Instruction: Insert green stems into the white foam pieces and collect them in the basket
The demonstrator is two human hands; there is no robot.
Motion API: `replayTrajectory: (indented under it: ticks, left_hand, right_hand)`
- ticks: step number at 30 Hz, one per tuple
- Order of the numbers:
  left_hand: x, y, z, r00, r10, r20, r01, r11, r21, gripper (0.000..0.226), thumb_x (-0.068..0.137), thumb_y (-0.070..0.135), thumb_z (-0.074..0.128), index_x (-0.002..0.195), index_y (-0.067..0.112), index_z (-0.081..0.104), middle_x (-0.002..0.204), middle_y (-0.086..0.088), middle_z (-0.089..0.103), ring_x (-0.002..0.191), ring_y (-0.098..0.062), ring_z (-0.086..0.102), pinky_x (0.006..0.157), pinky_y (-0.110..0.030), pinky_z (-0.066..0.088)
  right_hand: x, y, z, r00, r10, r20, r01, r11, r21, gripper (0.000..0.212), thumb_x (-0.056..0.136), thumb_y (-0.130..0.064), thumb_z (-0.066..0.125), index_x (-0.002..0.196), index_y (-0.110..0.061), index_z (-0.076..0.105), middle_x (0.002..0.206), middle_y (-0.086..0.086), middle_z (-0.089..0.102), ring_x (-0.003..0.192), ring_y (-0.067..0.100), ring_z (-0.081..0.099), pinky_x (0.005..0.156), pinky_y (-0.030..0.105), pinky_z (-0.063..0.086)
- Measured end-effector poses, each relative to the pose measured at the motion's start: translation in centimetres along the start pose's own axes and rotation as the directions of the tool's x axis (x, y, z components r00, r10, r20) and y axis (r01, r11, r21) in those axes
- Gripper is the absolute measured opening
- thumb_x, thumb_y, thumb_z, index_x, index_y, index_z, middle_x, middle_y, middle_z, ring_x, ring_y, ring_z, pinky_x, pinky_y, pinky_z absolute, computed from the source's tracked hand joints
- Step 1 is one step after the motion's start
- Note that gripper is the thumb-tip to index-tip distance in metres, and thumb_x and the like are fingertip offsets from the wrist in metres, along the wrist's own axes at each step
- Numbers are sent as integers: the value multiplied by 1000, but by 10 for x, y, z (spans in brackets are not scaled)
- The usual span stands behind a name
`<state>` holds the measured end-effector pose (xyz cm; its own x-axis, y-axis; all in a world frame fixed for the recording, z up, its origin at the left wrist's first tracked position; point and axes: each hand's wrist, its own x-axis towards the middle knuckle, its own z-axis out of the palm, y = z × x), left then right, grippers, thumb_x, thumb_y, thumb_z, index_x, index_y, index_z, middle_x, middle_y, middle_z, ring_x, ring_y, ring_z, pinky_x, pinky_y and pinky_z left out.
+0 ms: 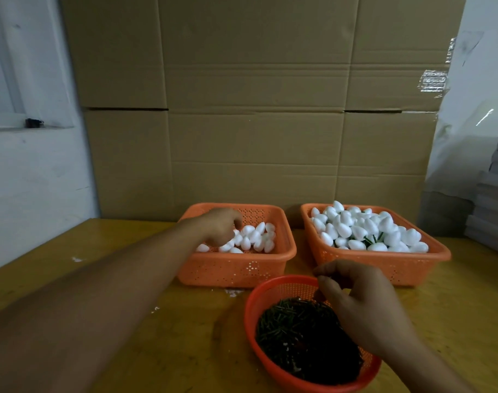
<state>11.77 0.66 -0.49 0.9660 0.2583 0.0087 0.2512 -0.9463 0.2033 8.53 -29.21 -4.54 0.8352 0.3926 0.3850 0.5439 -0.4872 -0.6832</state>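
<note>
My left hand is down inside the left basket, fingers curled over the loose white foam pieces heaped toward its near right corner. Whether I already have one pinched I cannot tell; my knuckles hide the fingertips. My right hand hangs over the round red bowl just in front of that basket, thumb and forefinger drawn together at the far rim, above the dark pile of green stems. If a stem is between them, it is too thin and shadowed for me to make out.

What matters next is bringing the two hands together. The meeting place, I judge, is the open air over the gap between the left basket's near wall and the bowl's far rim. My left hand must lift back over that wall toward me and to the right; my right hand is the nearer one and needs only to rise a little. The foam pieces are egg-shaped, so I would turn one end toward my right hand and line the stem with its long axis.

The finished pieces belong in the right basket, beside the left one, already piled high with stemmed foam. It lies just beyond my right hand, with free room above its near rim.
</note>
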Motion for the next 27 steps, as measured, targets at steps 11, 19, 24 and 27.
replayTrajectory:
  ticks: [11, 19, 24, 27]
  left_hand:
    - [19, 24, 25, 969, -48, 242, 11, 989, 151, 10, 99, 26, 56, 90, 29, 57, 124, -1, 57, 122, -30, 55, 108, -59, 39]
    - [20, 20, 22, 961, 19, 275, -62, 987, 149, 13, 100, 25, 57, 112, 20, 61, 127, 3, 56, 108, -21, 56, 97, -39, 47]
    - [19, 11, 15, 985, 91, 145, -84, 995, -52, 29, 92, 15, 69, 119, 25, 70, 108, 9, 60, 88, -11, 62, 74, -28, 53]
    - [11, 12, 9, 993, 106, 47, -90, 959, -269, 35, 87, 9, 73, 114, 30, 69, 104, 3, 71, 87, -10, 69, 71, -29, 60]
  right_hand:
    - [-2, -2, 1, 1000, -21, -4, 21, 998, -60, 12, 90, -27, 65, 93, -32, 75, 74, -17, 73, 70, 1, 67, 71, 38, 57]
    - [-4, -2, 2, 999, -33, -2, 32, 995, -95, 11, 87, -31, 65, 94, -34, 74, 73, -15, 73, 69, 4, 68, 71, 41, 57]
    - [-4, -3, 2, 1000, -28, -1, 28, 994, -109, 12, 88, -30, 65, 94, -34, 75, 72, -15, 73, 66, 3, 67, 68, 41, 57]
    - [-4, -3, 2, 1000, -27, 1, 27, 992, -124, 12, 88, -30, 66, 94, -35, 75, 73, -16, 73, 66, 3, 67, 67, 40, 58]
